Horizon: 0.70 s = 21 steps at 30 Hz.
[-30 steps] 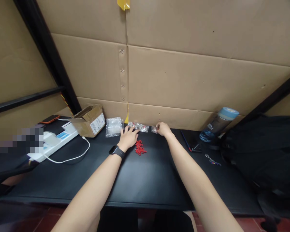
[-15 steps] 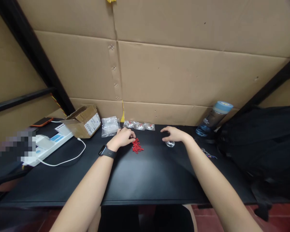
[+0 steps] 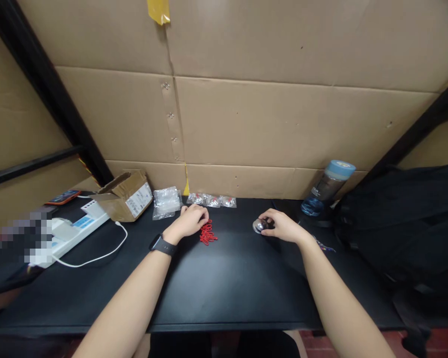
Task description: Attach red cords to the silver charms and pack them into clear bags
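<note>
A small bunch of looped red cords (image 3: 208,233) lies on the black tabletop. My left hand (image 3: 191,220), with a dark watch on its wrist, is at the upper end of the bunch, thumb and fingers closed on a red cord. To the right, my right hand (image 3: 283,226) grips a shiny, clear-and-silver round piece (image 3: 259,226) between thumb and fingers. That piece looks slightly tilted, and the fingers cover its right side. Several small clear packets (image 3: 212,200) with round silver pieces and red bits stand in a row behind the cords.
Clear plastic bags (image 3: 167,203) lie left of the packets, beside an open cardboard box (image 3: 129,196). A white power strip (image 3: 74,229) with a cable (image 3: 100,261) is further left. On the right are a blue-lidded bottle (image 3: 326,189) and a black backpack (image 3: 403,238).
My right hand has come down onto the shiny round piece and closed around it. My left hand stays by the red cords. The view has tipped slightly upward.
</note>
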Available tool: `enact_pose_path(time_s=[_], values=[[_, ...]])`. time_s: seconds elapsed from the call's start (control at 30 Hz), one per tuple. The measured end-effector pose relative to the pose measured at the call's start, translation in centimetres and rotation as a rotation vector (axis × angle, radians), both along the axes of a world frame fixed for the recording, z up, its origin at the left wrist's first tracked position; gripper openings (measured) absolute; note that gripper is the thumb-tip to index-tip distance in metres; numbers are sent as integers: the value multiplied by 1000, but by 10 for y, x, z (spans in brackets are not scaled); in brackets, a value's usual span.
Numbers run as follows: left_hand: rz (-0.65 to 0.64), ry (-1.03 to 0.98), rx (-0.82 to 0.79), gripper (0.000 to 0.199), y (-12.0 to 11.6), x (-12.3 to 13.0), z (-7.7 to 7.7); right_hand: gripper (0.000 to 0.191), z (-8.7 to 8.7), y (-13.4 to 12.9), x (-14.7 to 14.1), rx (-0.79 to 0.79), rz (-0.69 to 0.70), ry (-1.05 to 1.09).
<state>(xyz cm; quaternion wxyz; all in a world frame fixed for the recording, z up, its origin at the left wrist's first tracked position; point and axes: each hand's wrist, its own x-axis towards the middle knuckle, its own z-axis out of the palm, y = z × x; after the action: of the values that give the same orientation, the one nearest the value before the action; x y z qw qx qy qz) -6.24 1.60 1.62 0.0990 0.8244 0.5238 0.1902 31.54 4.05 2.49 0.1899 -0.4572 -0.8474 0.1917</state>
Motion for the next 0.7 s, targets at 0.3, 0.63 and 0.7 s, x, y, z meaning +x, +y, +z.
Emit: enact_pose_path(time_s=[0.3, 0.63, 0.7], values=[[-45, -661, -103, 20, -18, 51, 10, 50, 2, -30, -65, 21, 97, 520], [-4, -693, -106, 18, -27, 72, 2, 50, -8, -48, -97, 71, 114, 648], [-7, -681, -100, 16, -26, 73, 2, 49, -7, -48, -96, 75, 115, 640]])
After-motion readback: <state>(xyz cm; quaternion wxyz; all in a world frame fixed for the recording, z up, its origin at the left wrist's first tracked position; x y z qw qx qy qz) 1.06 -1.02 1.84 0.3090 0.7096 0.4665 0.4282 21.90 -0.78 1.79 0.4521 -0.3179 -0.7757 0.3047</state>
